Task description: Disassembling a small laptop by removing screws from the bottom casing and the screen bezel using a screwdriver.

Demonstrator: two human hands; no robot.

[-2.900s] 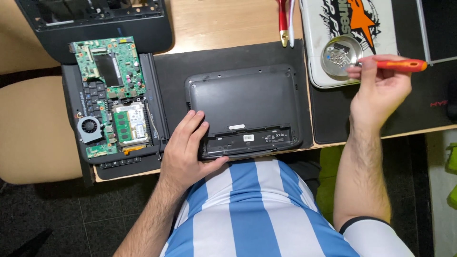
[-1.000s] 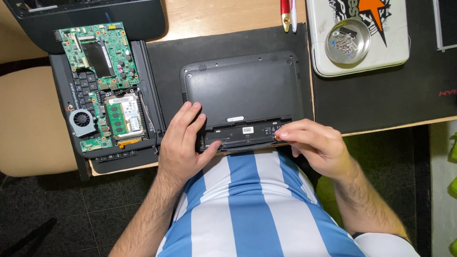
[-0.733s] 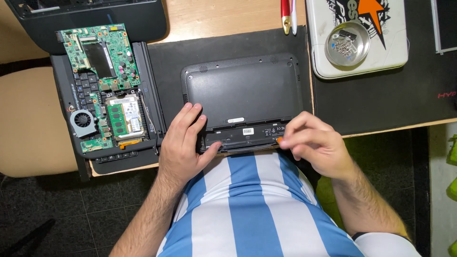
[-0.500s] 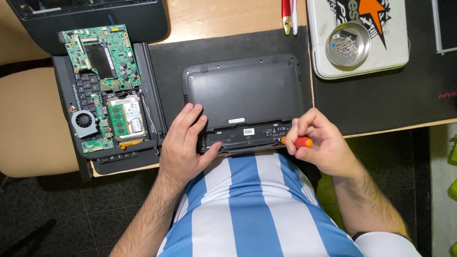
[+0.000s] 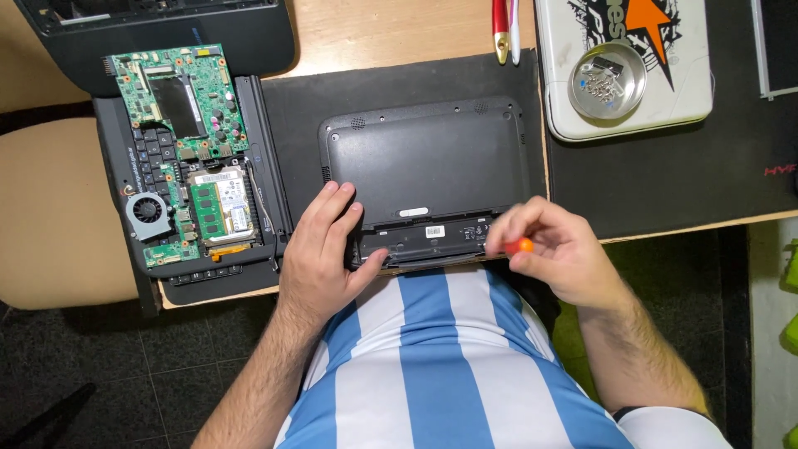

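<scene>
On the counter (image 5: 391, 33) right in front of me lies a black laptop (image 5: 428, 179), bottom side up. My left hand (image 5: 320, 249) rests flat and open on its near left corner. My right hand (image 5: 557, 254) has its grip closed around an orange screwdriver (image 5: 521, 245) at the laptop's near right edge. Left of it sits a green circuit board (image 5: 179, 108); a screw dish (image 5: 607, 81) stands far right.

white label (image 5: 435, 232) on laptop base (image 5: 424, 162)

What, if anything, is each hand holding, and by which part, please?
The right hand grips an orange-handled screwdriver by its handle; the left hand holds nothing, resting flat on the black laptop.
</scene>
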